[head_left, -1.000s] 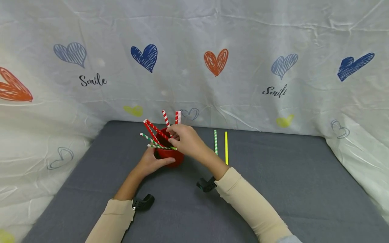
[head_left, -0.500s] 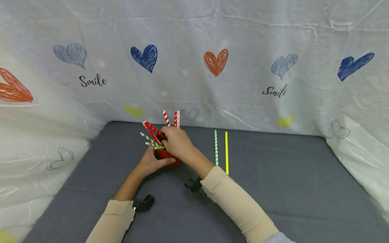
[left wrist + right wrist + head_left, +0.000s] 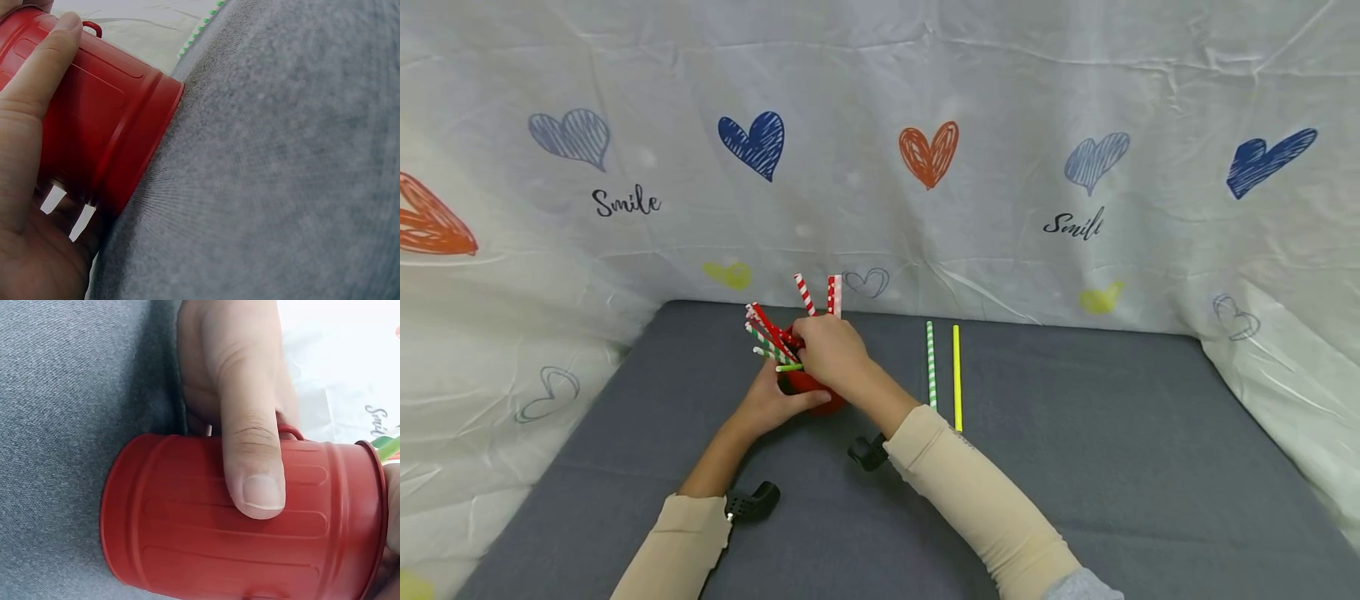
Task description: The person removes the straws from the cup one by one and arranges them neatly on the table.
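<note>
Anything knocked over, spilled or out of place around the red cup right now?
Nothing spilled. The red cup stands upright, gripped by the left hand, straws fanned out of it under the right hand. Only a green striped straw and a yellow straw lie outside on the grey mat.

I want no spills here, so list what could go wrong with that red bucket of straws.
1. The red tin bucket is small and stuffed with fanned-out paper straws; only the left hand steadies it, so it may tip if that grip loosens.
2. The right hand bunches the straws at the rim, and paper straws could kink or bend.
3. The right sleeve lies close to the green striped straw and yellow straw, and could knock them askew.
</note>
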`<state>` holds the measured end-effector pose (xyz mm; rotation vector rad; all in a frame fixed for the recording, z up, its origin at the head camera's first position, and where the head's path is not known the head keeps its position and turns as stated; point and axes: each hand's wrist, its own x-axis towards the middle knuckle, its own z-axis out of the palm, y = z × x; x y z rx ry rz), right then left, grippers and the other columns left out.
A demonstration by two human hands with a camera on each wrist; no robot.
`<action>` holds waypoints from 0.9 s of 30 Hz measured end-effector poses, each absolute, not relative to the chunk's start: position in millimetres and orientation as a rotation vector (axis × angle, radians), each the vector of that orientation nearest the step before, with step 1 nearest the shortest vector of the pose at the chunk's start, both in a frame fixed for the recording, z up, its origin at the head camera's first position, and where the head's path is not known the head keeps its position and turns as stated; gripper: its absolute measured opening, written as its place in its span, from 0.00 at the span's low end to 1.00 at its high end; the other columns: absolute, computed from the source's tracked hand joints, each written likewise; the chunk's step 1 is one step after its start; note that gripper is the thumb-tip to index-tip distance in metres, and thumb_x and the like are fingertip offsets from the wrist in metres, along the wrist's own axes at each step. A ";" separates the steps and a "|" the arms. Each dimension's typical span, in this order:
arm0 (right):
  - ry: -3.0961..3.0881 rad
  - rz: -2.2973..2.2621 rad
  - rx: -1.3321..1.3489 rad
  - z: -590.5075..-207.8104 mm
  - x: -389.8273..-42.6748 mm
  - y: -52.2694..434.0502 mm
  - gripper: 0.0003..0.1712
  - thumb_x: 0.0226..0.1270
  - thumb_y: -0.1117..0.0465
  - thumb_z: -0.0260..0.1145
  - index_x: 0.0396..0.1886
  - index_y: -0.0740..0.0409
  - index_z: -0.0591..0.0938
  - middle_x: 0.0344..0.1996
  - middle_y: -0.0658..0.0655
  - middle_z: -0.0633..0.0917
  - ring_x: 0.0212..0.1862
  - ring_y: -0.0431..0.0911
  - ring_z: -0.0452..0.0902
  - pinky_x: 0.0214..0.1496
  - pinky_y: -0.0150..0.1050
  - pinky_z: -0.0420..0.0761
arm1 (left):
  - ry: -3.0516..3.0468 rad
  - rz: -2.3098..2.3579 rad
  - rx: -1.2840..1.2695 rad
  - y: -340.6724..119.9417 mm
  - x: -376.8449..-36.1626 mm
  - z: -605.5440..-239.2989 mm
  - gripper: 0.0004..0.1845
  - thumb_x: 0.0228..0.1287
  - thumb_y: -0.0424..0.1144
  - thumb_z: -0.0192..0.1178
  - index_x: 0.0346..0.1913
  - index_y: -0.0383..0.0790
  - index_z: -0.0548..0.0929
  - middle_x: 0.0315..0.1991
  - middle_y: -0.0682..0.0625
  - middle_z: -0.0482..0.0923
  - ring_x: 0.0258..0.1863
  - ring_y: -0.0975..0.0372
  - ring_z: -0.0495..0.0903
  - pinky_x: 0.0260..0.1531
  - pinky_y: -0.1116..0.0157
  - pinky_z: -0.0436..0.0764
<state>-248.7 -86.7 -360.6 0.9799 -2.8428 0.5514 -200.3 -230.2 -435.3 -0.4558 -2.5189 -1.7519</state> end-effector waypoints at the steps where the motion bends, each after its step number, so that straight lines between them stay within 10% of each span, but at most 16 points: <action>1: -2.838 0.551 0.978 -360.6 -248.2 -86.7 0.05 0.67 0.64 0.68 0.39 0.53 0.88 0.30 0.48 0.86 0.30 0.41 0.78 0.35 0.35 0.79 | -2.520 -1.749 -0.458 -230.3 -200.5 -435.5 0.41 0.57 0.32 0.74 0.70 0.35 0.62 0.61 0.43 0.74 0.55 0.56 0.76 0.55 0.62 0.76; 16: -2.676 0.621 0.999 -372.9 -244.6 -79.2 0.06 0.72 0.59 0.67 0.41 0.57 0.81 0.31 0.51 0.84 0.31 0.41 0.78 0.34 0.35 0.78 | -2.551 -1.750 -0.406 -228.6 -197.4 -431.4 0.47 0.57 0.33 0.73 0.75 0.35 0.56 0.66 0.40 0.68 0.61 0.49 0.73 0.60 0.48 0.72; 27: -2.489 0.786 1.130 -381.2 -242.8 -71.8 0.13 0.76 0.63 0.59 0.55 0.63 0.76 0.40 0.55 0.82 0.34 0.44 0.78 0.34 0.36 0.79 | -2.551 -1.754 -0.401 -230.6 -197.5 -430.7 0.47 0.58 0.33 0.72 0.75 0.35 0.55 0.63 0.40 0.71 0.57 0.51 0.75 0.55 0.55 0.76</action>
